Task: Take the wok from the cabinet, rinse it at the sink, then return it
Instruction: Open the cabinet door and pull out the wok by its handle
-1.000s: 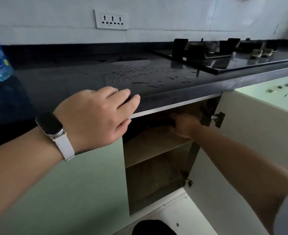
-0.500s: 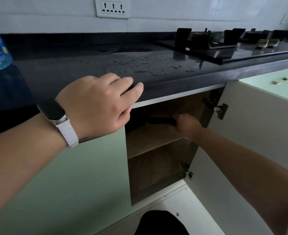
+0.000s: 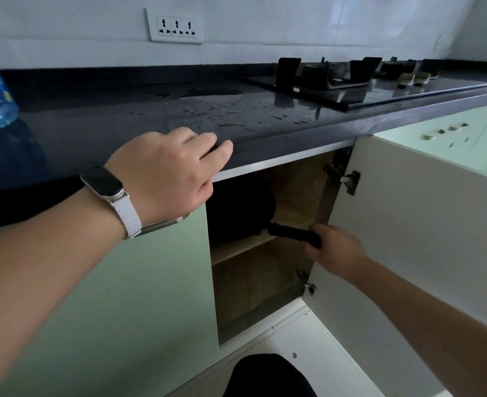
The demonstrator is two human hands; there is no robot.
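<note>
The right hand (image 3: 332,247) has its fingers clamped on the wok (image 3: 241,210) handle at the cabinet (image 3: 294,196) shelf, while the left hand (image 3: 168,173) rests, fingers together, on the bench (image 3: 122,121) edge.

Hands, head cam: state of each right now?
Left hand: holding nothing, palm down on the countertop edge, fingers curled over it.
Right hand: closed on the wok handle; the wok sits on the cabinet shelf.

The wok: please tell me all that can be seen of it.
The wok is black and round, its dark body mostly in shadow on the upper shelf inside the open cabinet. It seems to stand tilted, though that is hard to tell. Its long black handle points out toward the door opening, and the right hand is closed around its end. The material cannot be told.
</note>
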